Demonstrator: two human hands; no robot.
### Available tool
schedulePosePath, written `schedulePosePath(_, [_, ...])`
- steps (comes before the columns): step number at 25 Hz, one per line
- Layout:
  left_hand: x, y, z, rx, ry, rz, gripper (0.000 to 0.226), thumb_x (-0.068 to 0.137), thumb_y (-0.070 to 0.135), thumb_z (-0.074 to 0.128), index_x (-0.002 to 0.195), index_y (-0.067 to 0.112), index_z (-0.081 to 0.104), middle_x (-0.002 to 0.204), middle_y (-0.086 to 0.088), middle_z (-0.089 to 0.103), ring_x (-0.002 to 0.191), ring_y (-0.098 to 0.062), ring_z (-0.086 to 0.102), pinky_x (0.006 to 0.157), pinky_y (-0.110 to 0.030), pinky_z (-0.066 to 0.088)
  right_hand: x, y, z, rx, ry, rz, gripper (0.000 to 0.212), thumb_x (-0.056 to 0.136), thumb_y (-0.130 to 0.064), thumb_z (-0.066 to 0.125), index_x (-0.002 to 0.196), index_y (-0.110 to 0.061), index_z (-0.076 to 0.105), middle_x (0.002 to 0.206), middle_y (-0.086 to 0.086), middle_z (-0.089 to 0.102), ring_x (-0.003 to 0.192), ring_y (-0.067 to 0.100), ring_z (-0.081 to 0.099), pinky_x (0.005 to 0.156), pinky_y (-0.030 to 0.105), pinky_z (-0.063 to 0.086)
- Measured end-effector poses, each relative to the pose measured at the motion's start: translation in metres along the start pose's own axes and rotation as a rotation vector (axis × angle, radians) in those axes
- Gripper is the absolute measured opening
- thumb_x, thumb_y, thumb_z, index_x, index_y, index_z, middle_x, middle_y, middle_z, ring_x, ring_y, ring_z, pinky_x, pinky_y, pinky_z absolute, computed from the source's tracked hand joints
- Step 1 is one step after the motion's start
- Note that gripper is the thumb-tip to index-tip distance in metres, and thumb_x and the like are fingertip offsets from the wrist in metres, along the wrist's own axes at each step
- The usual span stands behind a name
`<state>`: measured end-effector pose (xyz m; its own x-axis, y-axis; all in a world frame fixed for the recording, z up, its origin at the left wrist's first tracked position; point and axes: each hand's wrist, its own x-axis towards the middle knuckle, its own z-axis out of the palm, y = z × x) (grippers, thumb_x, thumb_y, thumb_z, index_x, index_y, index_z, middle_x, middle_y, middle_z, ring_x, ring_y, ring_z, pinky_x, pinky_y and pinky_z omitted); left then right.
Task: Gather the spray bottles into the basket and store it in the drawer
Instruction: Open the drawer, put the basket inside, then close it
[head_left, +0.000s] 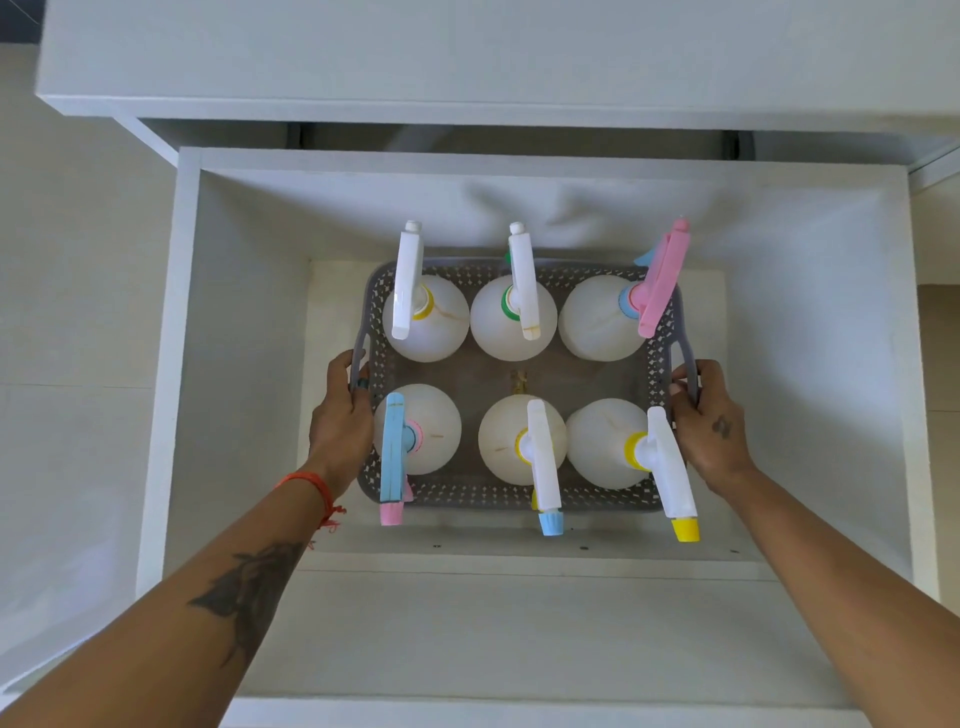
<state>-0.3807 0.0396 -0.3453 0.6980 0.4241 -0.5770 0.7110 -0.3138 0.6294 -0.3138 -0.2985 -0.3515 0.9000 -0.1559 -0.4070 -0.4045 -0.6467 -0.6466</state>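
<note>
- My left hand (340, 415): fingers curled round the L handle of the grey perforated basket (498, 496); dark ring on one finger; orange thread bracelet (311, 491) at the wrist; tattoo on the forearm.
- My right hand (709, 431): fingers wrapped over the R handle of the same basket; small tattoo on the back of the hand.
- Basket: inside the open white drawer (244, 364), roughly centred, long side running L–R. Whether its base touches the drawer floor or hangs just above it, I cannot tell.
- Contents: six white spray bottles, upright, in two rows of three, bodies touching or nearly so.
- Far row, L to R: bottle w/ white trigger and yellow collar (426, 319); bottle w/ white trigger and green collar (511, 322); bottle w/ pink trigger and blue collar (602, 319). Nozzles point away from me, past the far rim.
- Near row, L to R: bottle w/ blue trigger and pink nozzle tip (431, 428); bottle w/ white trigger and blue nozzle tip (506, 436); bottle w/ white trigger and yellow nozzle tip (605, 441). Nozzles point toward me, overhanging the near rim.
- Drawer: pulled out from under a white cabinet top (467, 57); runners visible at the back on both sides.
- Floor: pale tiles (78, 260) to L and R of the drawer.
</note>
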Motion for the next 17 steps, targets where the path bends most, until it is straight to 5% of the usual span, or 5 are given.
schedulePosePath(3, [0.001, -0.001, -0.002, 0.004, -0.018, -0.004, 0.039, 0.100, 0.029, 0.030, 0.139, 0.031, 0.025, 0.099, -0.005, 0.055, 0.078, -0.017, 0.056, 0.065, -0.026, 0.046, -0.002, -0.002, -0.004, 0.014, -0.036, 0.037, 0.023, 0.092, -0.015, 0.049, 0.114, -0.015, 0.043, 0.089, 0.007, 0.063, 0.085, 0.035, 0.062, 0.076, 0.039, 0.049])
schedulePosePath(6, [-0.006, 0.004, -0.009, 0.023, -0.031, 0.012, 0.044, 0.100, 0.029, 0.032, 0.142, 0.036, 0.021, 0.117, -0.003, 0.054, 0.091, -0.020, 0.057, 0.071, -0.023, 0.045, -0.007, -0.016, -0.017, 0.086, -0.145, 0.102, 0.074, 0.076, -0.019, 0.065, 0.136, -0.035, 0.024, 0.108, 0.001, 0.059, 0.091, 0.025, 0.062, 0.084, 0.038, 0.050])
schedulePosePath(8, [-0.017, 0.011, -0.016, 0.021, 0.022, 0.007, 0.049, 0.098, 0.026, 0.036, 0.143, 0.036, 0.020, 0.139, -0.003, 0.047, 0.113, -0.028, 0.054, 0.087, -0.032, 0.046, -0.013, -0.027, -0.028, 0.112, -0.143, 0.142, 0.090, 0.068, -0.017, 0.066, 0.141, -0.037, 0.017, 0.120, 0.006, 0.056, 0.099, 0.027, 0.060, 0.086, 0.036, 0.048])
schedulePosePath(10, [-0.031, 0.019, -0.026, 0.001, 0.087, -0.001, 0.050, 0.097, 0.025, 0.040, 0.142, 0.033, 0.023, 0.148, -0.004, 0.040, 0.126, -0.030, 0.048, 0.100, -0.041, 0.041, -0.021, -0.037, -0.042, 0.128, -0.087, 0.172, 0.087, 0.075, -0.006, 0.062, 0.143, -0.036, 0.017, 0.133, 0.011, 0.051, 0.109, 0.030, 0.058, 0.086, 0.031, 0.042])
schedulePosePath(17, [-0.134, 0.062, -0.065, -0.120, 0.180, 0.157, 0.043, 0.094, 0.021, 0.048, 0.136, 0.018, 0.037, 0.136, -0.009, 0.053, 0.121, -0.028, 0.052, 0.101, -0.039, 0.041, -0.113, -0.084, -0.098, 0.307, 0.105, 0.041, 0.065, 0.085, -0.013, 0.061, 0.141, -0.026, 0.030, 0.134, 0.010, 0.053, 0.112, 0.020, 0.056, 0.091, 0.031, 0.040])
